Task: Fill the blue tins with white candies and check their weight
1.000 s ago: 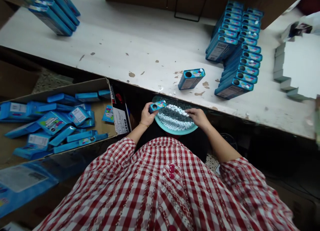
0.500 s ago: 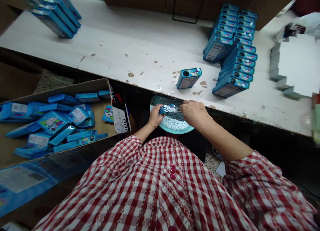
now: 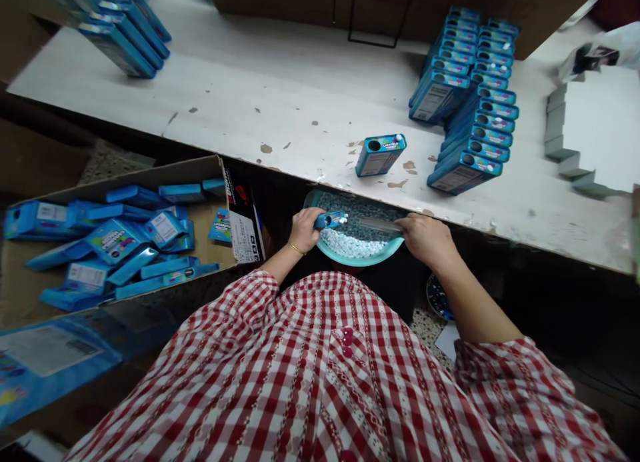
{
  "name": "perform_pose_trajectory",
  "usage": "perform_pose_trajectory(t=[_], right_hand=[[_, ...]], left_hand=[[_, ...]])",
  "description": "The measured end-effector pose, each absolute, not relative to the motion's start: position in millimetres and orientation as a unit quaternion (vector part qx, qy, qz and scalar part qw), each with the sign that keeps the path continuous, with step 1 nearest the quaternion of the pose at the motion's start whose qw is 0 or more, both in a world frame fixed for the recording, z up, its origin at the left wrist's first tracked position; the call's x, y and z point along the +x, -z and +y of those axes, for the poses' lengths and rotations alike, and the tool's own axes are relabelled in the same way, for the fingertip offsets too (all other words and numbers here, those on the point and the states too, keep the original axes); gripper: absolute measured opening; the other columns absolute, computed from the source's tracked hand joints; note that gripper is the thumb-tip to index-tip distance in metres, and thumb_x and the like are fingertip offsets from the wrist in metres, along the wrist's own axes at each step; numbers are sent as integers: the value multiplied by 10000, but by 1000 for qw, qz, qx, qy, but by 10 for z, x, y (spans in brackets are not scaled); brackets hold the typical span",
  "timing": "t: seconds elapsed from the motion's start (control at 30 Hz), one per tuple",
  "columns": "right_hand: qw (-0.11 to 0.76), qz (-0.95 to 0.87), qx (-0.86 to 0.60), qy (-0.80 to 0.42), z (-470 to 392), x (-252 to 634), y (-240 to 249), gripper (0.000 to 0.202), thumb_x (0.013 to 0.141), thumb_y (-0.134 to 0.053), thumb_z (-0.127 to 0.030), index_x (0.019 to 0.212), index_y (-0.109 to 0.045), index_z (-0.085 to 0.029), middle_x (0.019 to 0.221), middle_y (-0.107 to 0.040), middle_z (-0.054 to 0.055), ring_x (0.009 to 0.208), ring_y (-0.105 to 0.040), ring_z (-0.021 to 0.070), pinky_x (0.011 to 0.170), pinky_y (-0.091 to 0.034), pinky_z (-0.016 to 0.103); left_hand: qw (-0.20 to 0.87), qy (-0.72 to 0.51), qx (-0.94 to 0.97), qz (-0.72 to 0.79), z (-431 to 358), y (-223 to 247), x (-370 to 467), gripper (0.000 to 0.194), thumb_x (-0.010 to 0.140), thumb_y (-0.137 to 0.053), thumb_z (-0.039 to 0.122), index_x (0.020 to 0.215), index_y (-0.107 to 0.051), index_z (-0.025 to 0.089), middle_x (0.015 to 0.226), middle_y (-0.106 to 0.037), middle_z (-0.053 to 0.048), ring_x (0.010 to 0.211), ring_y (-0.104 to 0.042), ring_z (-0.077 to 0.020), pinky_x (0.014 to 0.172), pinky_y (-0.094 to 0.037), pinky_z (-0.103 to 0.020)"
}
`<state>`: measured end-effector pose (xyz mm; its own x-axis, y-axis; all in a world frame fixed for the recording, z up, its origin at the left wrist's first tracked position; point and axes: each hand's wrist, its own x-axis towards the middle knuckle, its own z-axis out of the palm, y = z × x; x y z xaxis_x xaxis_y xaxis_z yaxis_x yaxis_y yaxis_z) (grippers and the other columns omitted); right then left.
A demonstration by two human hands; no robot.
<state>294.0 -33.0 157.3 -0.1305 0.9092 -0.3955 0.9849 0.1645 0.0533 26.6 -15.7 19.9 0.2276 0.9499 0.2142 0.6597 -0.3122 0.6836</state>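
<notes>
My left hand is closed round a small blue box over the left side of a teal basin. A few white candies sit at the box's right end. Many small white candies fill the basin. My right hand, at the basin's right rim, grips the end of a clear strip-like tool, which reaches left over the candies. Its exact shape is hard to make out.
One blue box stands on the white table. Rows of blue boxes stand at the right, others at the far left. A carton of blue boxes is on my left. White cartons lie far right.
My right hand has moved right, away from the blue box, and the clear tool now shows. Fewer white candies show on the box in my left hand, which has shifted slightly left.
</notes>
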Motion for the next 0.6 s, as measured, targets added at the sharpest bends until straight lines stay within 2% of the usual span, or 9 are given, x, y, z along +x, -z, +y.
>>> perform_pose_trajectory(t=[0.07, 0.17, 0.27, 0.37, 0.47, 0.6], right_hand=[[186, 729, 647, 125, -350, 2999, -1426, 367, 852, -368, -146, 1038, -673, -228, 1064, -649, 100, 901, -621, 229, 682, -447, 298], [189, 719, 653, 143, -372, 3045, -1240, 377, 853, -353, -133, 1027, -679, -212, 1031, -654, 122, 884, -636, 232, 709, -461, 311], [172, 711, 662, 162, -388, 3079, -1113, 385, 873, -346, -171, 1078, -665, -233, 1067, -647, 121, 916, -636, 244, 730, -469, 327], [143, 706, 671, 175, -411, 3110, -1033, 397, 879, -345, -193, 1138, -638, -254, 1112, -640, 97, 957, -628, 254, 749, -469, 341], [114, 698, 677, 201, -448, 3125, -992, 383, 885, -357, -224, 1153, -630, -257, 1145, -638, 64, 1005, -612, 234, 777, -456, 307], [87, 695, 676, 226, -516, 3134, -992, 368, 887, -357, -219, 1112, -647, -245, 1124, -649, 49, 1012, -606, 209, 786, -438, 274]], left_hand=[[204, -290, 758, 547, -145, -253, 203, 410, 636, -503, 71, 1003, -593, 230, 1094, -644, -70, 1077, -543, -272, 982, -333, -467], [203, -323, 742, 550, -113, -355, 78, 350, 667, -527, 109, 991, -587, 226, 1073, -639, -72, 1047, -554, -259, 957, -371, -450], [243, -402, 706, 530, -98, -492, -11, 268, 707, -611, 246, 970, -567, 214, 1014, -615, -65, 976, -570, -224, 893, -442, -385], [283, -472, 662, 509, -71, -647, 60, 345, 705, -671, 367, 983, -544, 209, 990, -591, -50, 939, -577, -201, 865, -467, -353], [339, -508, 630, 479, 65, -775, 338, 428, 688, -702, 390, 1026, -517, 203, 975, -596, -39, 897, -593, -192, 835, -485, -344], [403, -494, 634, 437, 414, -852, 849, 382, 703, -699, 389, 980, -519, 197, 898, -604, -23, 863, -599, -192, 805, -502, -343]])
